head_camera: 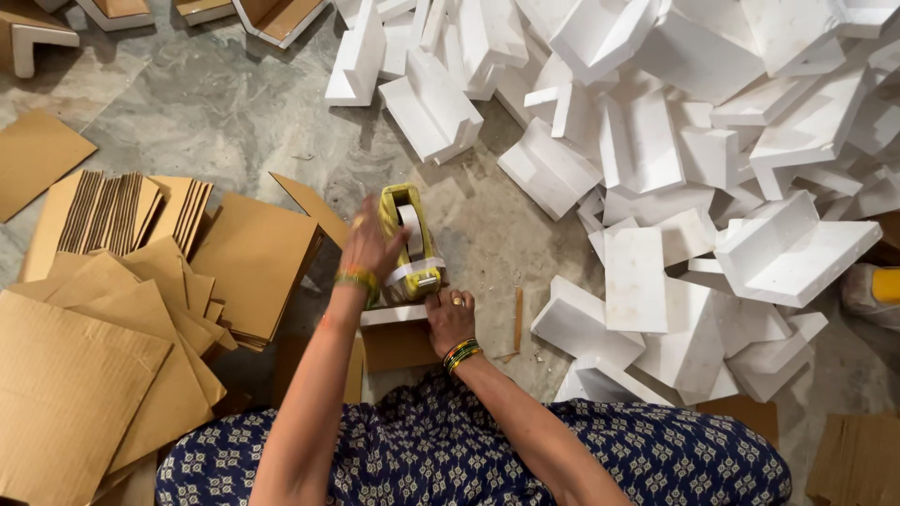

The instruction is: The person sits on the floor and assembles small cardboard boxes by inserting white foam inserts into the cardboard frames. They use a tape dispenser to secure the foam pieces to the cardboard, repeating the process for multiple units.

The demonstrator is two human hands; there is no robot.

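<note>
Tape dispenser [410, 242], one only, yellow with a white roll, sits on the stone floor [234, 112] just ahead of the person's knees, its long axis running away from the body, the cutting end nearest the person. One left hand [368, 245], blurred, lies against its left side, fingers curled on it. One right hand [450, 319] presses down with closed fingers on a single foam corner piece wrapped in cardboard [396, 330], just below the dispenser. White foam corner pieces [656, 159] lie in a heap too many to count on the right; cardboard sheets [112, 328] are stacked on the left.
</note>
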